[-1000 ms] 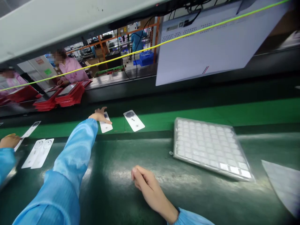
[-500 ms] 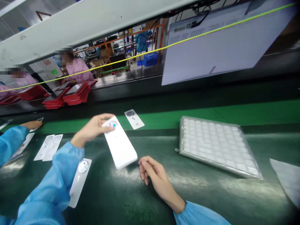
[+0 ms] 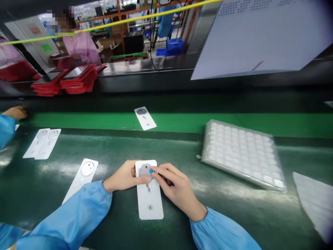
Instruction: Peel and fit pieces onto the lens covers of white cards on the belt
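A white phone-shaped panel [image 3: 150, 205] with a grey round patch, dark marks and a small emblem is before me, its long side pointing towards me. My left hand [image 3: 127, 176] grips its upper left edge, thumb across the front. At the grey patch, the thumb and forefinger of my right hand [image 3: 174, 182] pinch a small blue tab [image 3: 151, 171]. Left of my hands, another white panel [image 3: 79, 180] with a shiny round patch lies on the green bench, partly behind my left sleeve.
Farther off, a single white panel [image 3: 145, 118] lies on the bright green strip. Two overlapping panels [image 3: 47, 144] lie at left, near a co-worker's hand [image 3: 16, 112]. To the right stand a clear tray [image 3: 243, 154] of white pieces and a white sheet [image 3: 314, 201]. Red stacks [image 3: 78, 80] are behind.
My left hand has brought the panel down and nearer, turning it more upright in view. My right hand has come from beside it to pinch the blue tab. The view has tilted downward.
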### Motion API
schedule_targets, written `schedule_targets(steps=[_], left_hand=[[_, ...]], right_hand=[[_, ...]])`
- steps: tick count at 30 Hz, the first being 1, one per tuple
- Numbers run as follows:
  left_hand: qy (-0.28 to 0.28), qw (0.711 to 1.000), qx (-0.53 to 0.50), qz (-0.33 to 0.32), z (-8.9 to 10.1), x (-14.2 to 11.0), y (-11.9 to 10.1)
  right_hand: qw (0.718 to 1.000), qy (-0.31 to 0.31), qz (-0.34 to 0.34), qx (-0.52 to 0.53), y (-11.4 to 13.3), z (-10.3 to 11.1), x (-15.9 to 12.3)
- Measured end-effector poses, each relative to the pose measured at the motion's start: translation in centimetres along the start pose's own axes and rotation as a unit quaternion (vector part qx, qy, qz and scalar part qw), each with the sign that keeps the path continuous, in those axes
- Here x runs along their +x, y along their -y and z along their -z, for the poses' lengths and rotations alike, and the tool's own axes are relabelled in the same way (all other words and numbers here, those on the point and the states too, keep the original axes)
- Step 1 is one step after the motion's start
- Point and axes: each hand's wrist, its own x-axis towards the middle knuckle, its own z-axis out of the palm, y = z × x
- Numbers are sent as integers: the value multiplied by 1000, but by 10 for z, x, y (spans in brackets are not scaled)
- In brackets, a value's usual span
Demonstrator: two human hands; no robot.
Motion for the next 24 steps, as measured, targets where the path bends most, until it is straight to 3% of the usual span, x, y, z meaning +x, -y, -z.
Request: schedule_targets(steps=[3, 6, 15, 19, 24], left_hand=[[33, 999, -5, -10, 1, -2, 2], [39, 997, 55, -28, 0, -3, 2], [34, 987, 149, -56, -3, -4, 0], [9, 989, 133, -58, -6, -5, 4], [-4, 988, 135, -69, -7, -6, 6]], right_hand=[[999, -18, -2, -36, -1, 0, 0], [997, -33, 10, -73, -3, 0, -2], [974, 50, 9, -219, -3, -8, -5], [981, 57, -14, -185, 1, -6, -5], [993, 18, -55, -101, 4, -2, -5]])
